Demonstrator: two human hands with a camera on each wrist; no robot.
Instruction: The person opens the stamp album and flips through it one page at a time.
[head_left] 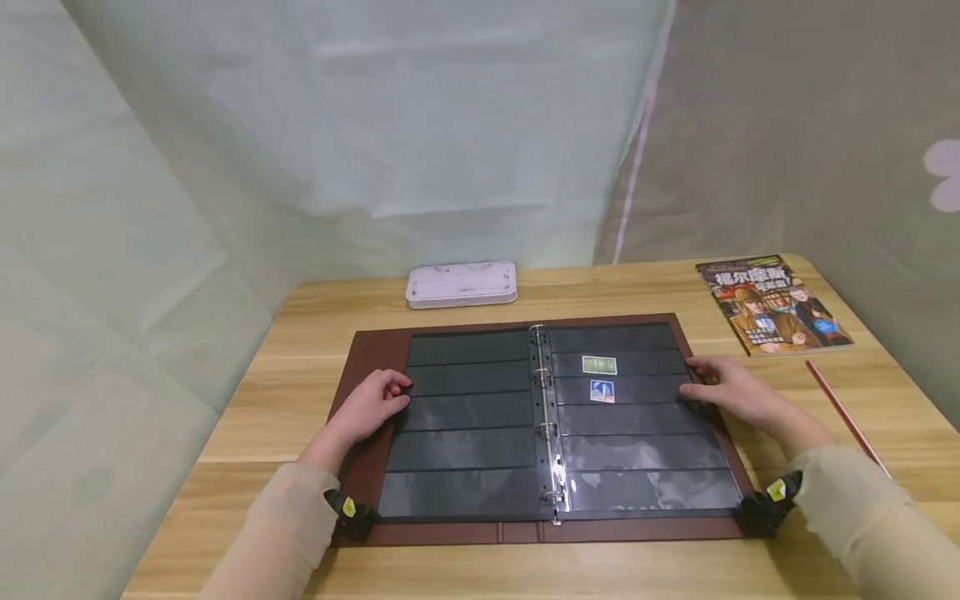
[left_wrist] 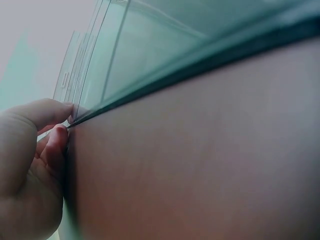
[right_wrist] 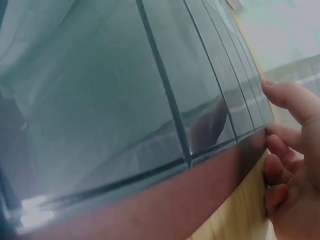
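Observation:
A brown ring-binder stamp album lies open on the wooden table, its black pages divided into clear strip pockets. The left hand is at the outer edge of the left page. Its thumb and finger pinch that page edge in the left wrist view. Across the album, the right hand rests at the outer edge of the right page, its thumb and forefinger apart. A green stamp and a blue-and-white stamp sit in upper pockets of the right page. Metal rings run down the middle.
A pale, flat tin case stands behind the album. At the back right lies an illustrated book, with a thin red stick in front of it. Pale cloth hangs behind the table.

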